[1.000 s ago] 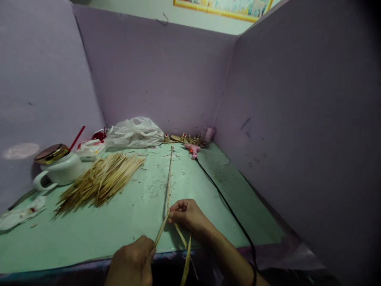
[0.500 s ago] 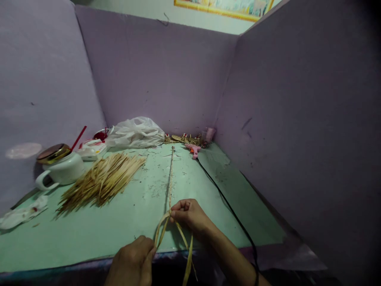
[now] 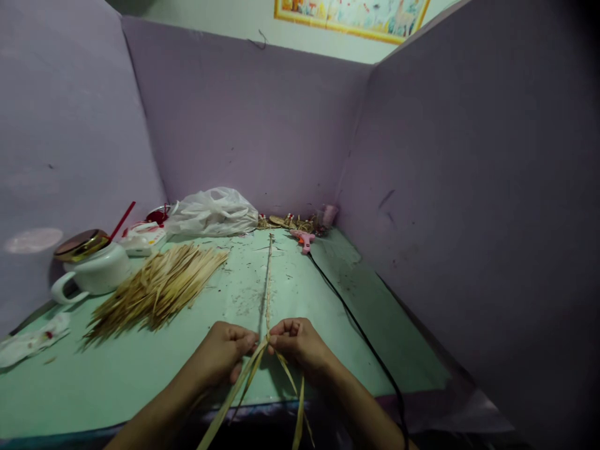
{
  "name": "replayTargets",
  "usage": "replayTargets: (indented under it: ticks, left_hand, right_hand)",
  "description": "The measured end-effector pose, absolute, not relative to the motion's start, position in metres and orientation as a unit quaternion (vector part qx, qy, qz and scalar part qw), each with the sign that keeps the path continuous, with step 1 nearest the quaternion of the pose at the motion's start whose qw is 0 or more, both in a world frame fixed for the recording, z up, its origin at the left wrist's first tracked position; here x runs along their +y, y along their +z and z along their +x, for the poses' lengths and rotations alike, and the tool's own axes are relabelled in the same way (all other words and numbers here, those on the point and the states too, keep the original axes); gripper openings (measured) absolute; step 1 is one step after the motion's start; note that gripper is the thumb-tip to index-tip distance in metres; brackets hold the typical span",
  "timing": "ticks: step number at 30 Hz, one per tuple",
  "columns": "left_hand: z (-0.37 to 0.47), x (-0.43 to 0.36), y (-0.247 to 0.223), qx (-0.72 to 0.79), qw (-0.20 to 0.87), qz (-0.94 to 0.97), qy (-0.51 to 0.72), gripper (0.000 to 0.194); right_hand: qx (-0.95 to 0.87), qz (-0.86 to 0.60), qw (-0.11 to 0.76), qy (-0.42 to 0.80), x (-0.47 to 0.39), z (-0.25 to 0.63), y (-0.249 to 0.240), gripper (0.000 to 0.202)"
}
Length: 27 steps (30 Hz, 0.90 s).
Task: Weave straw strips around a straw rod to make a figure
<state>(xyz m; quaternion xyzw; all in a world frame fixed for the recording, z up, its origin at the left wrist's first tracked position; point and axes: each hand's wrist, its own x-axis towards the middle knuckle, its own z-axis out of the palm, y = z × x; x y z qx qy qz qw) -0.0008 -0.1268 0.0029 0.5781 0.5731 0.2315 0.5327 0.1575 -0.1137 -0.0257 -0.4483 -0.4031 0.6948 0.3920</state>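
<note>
Hands at pale braid, white box perhaps printed, too blurred.

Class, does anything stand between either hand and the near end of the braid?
Nothing visible does: the right hand pinches the braid at its near end; the left hand is close beside, though whether it touches is unclear.

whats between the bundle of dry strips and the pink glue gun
In the head view, the thin braid runs between them, with dark flecks scattered on the green tabletop.
</note>
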Motion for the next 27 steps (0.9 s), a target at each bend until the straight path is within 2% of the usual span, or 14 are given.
replayTargets:
  ticks: [3,10,15,20,23,27]
  left_hand:
    - [0.007,-0.116,-0.002,0.530,0.615,0.551,0.195,0.037]
    - [0.013,-0.112,-0.007,0.550,0.620,0.520,0.206,0.024]
    - [0.012,-0.104,-0.014,0.545,0.625,0.523,0.197,0.018]
    - [0.016,-0.103,-0.025,0.561,0.547,0.581,0.222,0.012]
    - [0.020,-0.106,-0.028,0.582,0.493,0.602,0.235,0.012]
    - [0.022,-0.109,-0.031,0.579,0.508,0.589,0.245,0.012]
  right_hand:
    - [-0.397,-0.447,0.399,0.695,-0.113,0.157,-0.028,0.032]
    - [-0.409,-0.444,0.401,0.689,-0.114,0.156,-0.030,0.038]
    - [-0.465,-0.448,0.391,0.655,-0.115,0.155,-0.038,0.032]
    - [-0.594,-0.537,0.349,0.486,-0.120,0.157,-0.037,0.012]
    - [-0.641,-0.601,0.307,0.366,-0.129,0.158,-0.028,0.013]
    - [-0.653,-0.631,0.295,0.299,-0.147,0.151,-0.023,0.017]
